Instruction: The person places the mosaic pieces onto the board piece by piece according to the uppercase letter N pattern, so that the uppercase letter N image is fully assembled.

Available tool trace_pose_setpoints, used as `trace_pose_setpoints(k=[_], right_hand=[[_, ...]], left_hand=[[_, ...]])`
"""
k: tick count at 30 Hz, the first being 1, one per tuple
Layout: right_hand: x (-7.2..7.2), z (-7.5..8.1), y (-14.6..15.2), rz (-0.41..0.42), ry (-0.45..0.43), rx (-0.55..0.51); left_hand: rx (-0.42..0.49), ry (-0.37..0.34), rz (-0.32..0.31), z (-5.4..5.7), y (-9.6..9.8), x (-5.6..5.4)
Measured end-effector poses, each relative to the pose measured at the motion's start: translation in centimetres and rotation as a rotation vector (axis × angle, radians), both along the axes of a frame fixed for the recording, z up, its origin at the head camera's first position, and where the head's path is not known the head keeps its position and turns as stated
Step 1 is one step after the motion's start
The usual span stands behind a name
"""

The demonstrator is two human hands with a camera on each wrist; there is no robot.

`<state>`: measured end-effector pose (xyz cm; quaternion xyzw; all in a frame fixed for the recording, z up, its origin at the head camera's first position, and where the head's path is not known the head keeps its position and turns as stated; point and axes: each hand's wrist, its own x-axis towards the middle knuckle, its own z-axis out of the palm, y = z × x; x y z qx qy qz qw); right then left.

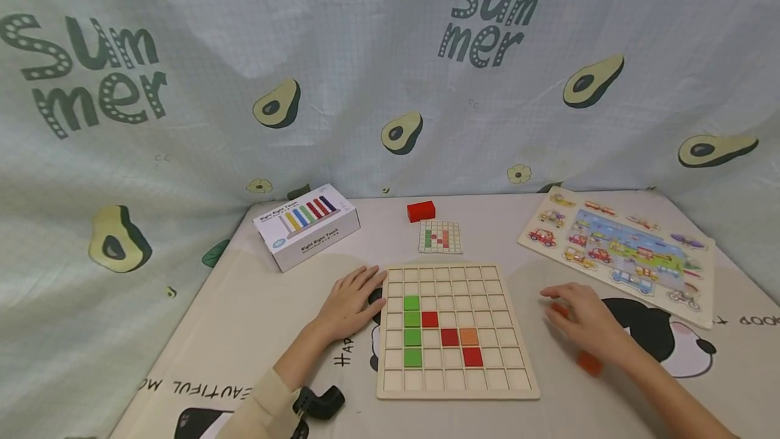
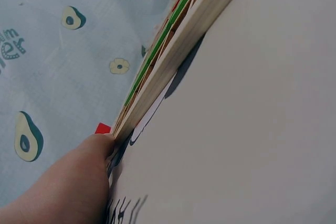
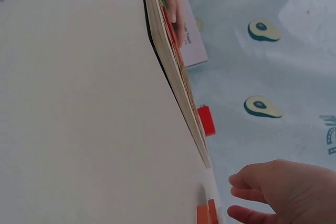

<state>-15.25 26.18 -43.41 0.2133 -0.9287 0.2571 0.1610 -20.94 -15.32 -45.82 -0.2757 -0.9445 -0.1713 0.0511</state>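
Note:
A wooden grid board [image 1: 451,379] lies on the table in the head view. It has a column of green tiles [image 1: 412,337], a diagonal of red tiles [image 1: 449,337] and one orange tile [image 1: 468,337] in its cells. My left hand [image 1: 347,305] rests at the board's left edge, fingers extended and thumb against the side. To the right of the board, my right hand [image 1: 581,322] is above loose orange tiles [image 1: 589,363], its fingers loosely bent. In the right wrist view, orange tiles [image 3: 202,214] stand out below the fingertips, with nothing between the fingers.
Behind the board lie a small pattern card [image 1: 440,238] and a red block [image 1: 421,211]. A white toy box [image 1: 317,239] sits at the back left. The vehicle picture puzzle [image 1: 621,256] lies at the back right. A printed cloth [image 1: 341,32] hangs behind the table.

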Motion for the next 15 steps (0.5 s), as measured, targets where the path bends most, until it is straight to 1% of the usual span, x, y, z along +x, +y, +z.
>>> trace_pose_setpoints(k=[7, 11, 15], right_hand=[[0.1, -0.4, 0.9, -0.023, 0.012, 0.041], [0.3, -0.5, 1.3, -0.032, 0.019, 0.056], [0.5, -0.5, 1.5, -0.034, 0.004, 0.057]], left_hand=[[0.0, -0.004, 0.001, -0.1, -0.1, -0.1], [-0.005, 0.007, -0.006, -0.1, -0.1, -0.2], [-0.008, 0.011, -0.011, -0.2, -0.1, -0.2]])
